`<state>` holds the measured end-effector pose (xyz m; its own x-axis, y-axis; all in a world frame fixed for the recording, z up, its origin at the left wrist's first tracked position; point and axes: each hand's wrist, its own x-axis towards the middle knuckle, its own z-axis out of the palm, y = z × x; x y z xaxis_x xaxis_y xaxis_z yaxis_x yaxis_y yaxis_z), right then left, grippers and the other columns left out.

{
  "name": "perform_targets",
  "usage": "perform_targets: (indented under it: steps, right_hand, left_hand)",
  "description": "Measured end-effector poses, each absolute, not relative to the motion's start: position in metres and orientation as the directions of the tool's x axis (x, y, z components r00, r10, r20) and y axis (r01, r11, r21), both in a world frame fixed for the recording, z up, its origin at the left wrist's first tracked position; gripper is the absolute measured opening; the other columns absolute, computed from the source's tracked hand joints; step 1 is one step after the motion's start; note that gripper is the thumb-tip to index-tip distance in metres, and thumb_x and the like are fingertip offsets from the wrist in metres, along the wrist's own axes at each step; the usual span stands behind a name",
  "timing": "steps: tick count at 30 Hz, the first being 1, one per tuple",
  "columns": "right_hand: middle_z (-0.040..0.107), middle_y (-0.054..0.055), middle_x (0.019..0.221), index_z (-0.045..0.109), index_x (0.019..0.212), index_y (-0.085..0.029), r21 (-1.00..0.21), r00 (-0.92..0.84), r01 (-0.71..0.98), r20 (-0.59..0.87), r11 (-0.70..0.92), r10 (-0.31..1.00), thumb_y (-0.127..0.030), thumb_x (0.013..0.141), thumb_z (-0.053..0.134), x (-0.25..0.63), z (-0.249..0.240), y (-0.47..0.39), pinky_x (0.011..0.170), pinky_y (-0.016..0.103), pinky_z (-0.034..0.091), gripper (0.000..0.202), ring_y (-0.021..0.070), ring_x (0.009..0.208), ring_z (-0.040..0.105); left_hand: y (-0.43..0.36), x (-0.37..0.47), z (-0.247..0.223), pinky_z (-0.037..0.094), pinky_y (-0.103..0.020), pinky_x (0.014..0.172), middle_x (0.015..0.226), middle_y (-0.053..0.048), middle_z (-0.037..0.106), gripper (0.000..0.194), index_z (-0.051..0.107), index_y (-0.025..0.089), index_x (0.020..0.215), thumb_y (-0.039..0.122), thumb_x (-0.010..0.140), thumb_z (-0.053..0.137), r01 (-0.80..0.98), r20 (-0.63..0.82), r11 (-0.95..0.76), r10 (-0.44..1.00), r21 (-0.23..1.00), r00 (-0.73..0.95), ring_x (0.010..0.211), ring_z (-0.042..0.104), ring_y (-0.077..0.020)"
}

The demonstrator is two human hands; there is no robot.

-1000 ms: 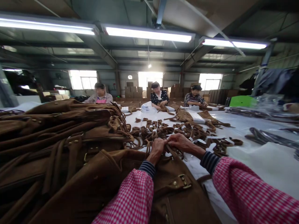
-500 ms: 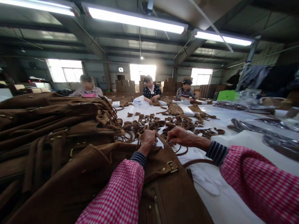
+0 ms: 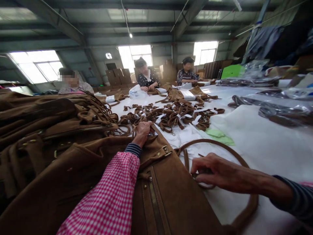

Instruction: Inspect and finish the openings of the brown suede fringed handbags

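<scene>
A large brown bag [image 3: 181, 182] with a zip and a brass buckle [image 3: 166, 150] lies in front of me. My left hand [image 3: 143, 130] is closed on the bag's far edge, near a strap. Beside the bag's right edge, my right hand [image 3: 212, 173] is closed, its fingers pinched; what they hold, if anything, is hidden. A looped brown handle [image 3: 234, 153] curves around behind and beyond my right hand. Bundled brown straps [image 3: 178, 114] with white ties lie past the bag.
Brown bags [image 3: 49, 120] are piled high at the left. Plastic-wrapped items [image 3: 281, 111] and a green object [image 3: 231, 71] are at the right. Green sheets [image 3: 220, 136] lie on the white table [image 3: 246, 130]. Three people sit across it.
My right hand has moved down and toward me, along the bag's right side. My left hand stays at the bag's far edge. The view has tilted down and shifted.
</scene>
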<state>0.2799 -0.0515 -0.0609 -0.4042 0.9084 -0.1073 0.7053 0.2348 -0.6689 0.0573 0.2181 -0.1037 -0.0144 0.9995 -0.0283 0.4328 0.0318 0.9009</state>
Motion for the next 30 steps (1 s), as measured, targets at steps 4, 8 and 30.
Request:
perform_targets:
  steps: [4,8,30]
  right_hand:
    - [0.062,-0.001,0.075,0.074,0.104,-0.028,-0.697,-0.417,0.673,-0.081,0.248,0.905,-0.029,0.093,0.062,0.279,-0.065,-0.05,0.066,0.026,0.04,0.016,0.0181,0.075,0.058]
    - [0.07,0.002,0.089,0.073,0.111,-0.028,-0.685,-0.449,0.653,-0.008,0.322,0.893,-0.03,0.1,0.055,0.28,-0.079,-0.05,0.075,0.028,0.041,0.021,0.0195,0.085,0.064]
    - [0.068,0.005,0.093,0.073,0.091,-0.018,-0.467,-0.242,0.749,0.469,0.47,0.85,-0.015,0.093,0.062,0.304,-0.076,-0.036,0.08,0.029,0.041,0.011,0.0189,0.089,0.061]
  left_hand:
    - [0.213,0.057,-0.097,0.056,-0.029,0.067,0.083,-0.002,0.069,0.033,0.068,0.012,0.094,0.042,0.101,0.058,0.501,0.026,-0.039,0.999,0.865,0.033,0.069,0.065,-0.0132]
    - [0.205,0.058,-0.076,0.048,-0.027,0.063,0.07,-0.005,0.07,0.034,0.068,0.013,0.074,0.039,0.095,0.06,0.607,0.149,-0.149,0.988,0.78,0.052,0.069,0.067,-0.0185]
    - [-0.038,0.045,-0.056,0.038,-0.043,0.106,0.144,-0.002,0.055,0.052,0.042,0.032,0.148,0.01,0.101,0.046,0.345,-0.004,-0.933,0.346,0.102,0.938,0.127,0.045,-0.0239]
